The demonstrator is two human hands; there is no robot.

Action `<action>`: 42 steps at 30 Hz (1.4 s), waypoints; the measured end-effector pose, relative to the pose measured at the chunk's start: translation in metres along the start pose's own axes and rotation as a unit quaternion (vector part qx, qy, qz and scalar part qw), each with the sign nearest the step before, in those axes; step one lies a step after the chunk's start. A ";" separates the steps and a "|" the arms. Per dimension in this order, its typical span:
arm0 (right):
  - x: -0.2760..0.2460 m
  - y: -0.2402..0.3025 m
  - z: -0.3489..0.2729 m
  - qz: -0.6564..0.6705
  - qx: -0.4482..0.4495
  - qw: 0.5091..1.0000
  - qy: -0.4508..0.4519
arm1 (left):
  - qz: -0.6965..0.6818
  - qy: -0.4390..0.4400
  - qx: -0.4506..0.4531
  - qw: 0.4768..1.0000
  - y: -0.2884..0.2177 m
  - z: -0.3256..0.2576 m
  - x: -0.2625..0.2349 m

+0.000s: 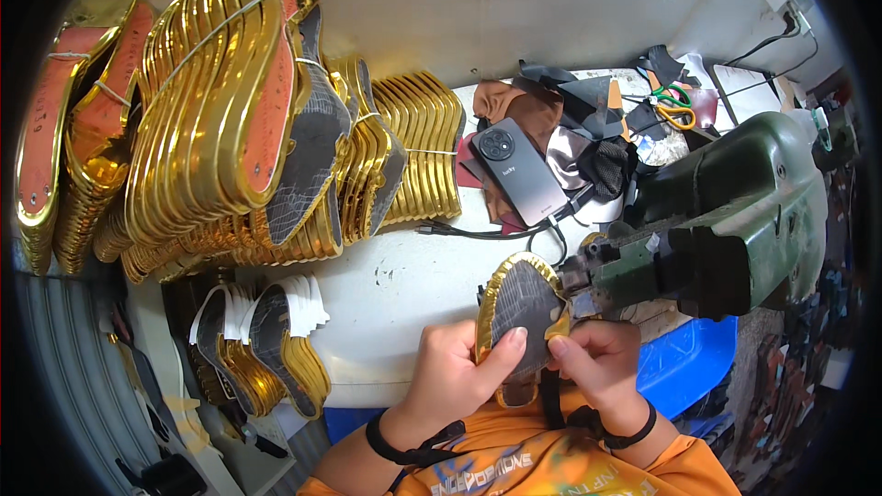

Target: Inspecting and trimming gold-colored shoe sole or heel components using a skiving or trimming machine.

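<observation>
Both hands grip one gold-edged insole [522, 298] at the white table's [404, 285] near edge: left hand [455, 372] closed on its left rim with the thumb across the grey face, right hand [597, 358] pinching its right edge. The insole's tip sits against the green machine's [735, 211] head. Bundled gold insoles [230, 110] are stacked behind, and a dark phone [519, 170] lies nearby.

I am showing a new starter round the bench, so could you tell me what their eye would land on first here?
First, the big bundles of gold-edged insoles stacked along the upper left, some bound with bands. Next, the left hand and right hand at bottom centre, together holding one gold-rimmed grey insole against the green machine on the right. A dark phone lies on the white table behind.
</observation>
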State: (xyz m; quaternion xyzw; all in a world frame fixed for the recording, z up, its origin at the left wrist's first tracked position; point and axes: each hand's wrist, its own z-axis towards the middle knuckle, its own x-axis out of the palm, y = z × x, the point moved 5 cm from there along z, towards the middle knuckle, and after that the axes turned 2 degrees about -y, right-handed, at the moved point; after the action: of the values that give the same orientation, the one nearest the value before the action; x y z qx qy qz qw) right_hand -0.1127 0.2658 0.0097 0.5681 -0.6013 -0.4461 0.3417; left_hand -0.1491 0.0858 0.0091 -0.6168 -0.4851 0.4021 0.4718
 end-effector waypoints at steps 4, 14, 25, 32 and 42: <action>-0.003 -0.004 0.002 0.001 -0.005 1.000 -0.016 | -0.027 0.025 -0.028 0.999 0.002 0.002 0.003; 0.001 0.003 0.005 -0.019 -0.012 0.998 -0.050 | -0.065 -0.027 -0.006 0.998 -0.002 0.001 0.006; 0.015 -0.015 -0.037 0.182 0.002 0.963 0.196 | -0.068 -0.053 0.179 0.980 0.016 -0.079 0.008; 0.027 -0.021 -0.065 0.011 -0.020 0.987 0.162 | -0.062 -0.086 0.157 0.982 0.019 -0.110 0.012; 0.033 -0.051 -0.087 0.328 0.040 0.921 0.203 | -0.037 -0.068 0.187 0.979 0.008 -0.121 0.017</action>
State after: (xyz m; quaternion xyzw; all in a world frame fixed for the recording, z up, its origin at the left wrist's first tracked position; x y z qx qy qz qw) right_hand -0.0174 0.2228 -0.0084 0.4303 -0.6889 -0.1594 0.5610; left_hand -0.0288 0.0782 0.0286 -0.4709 -0.4545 0.5090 0.5591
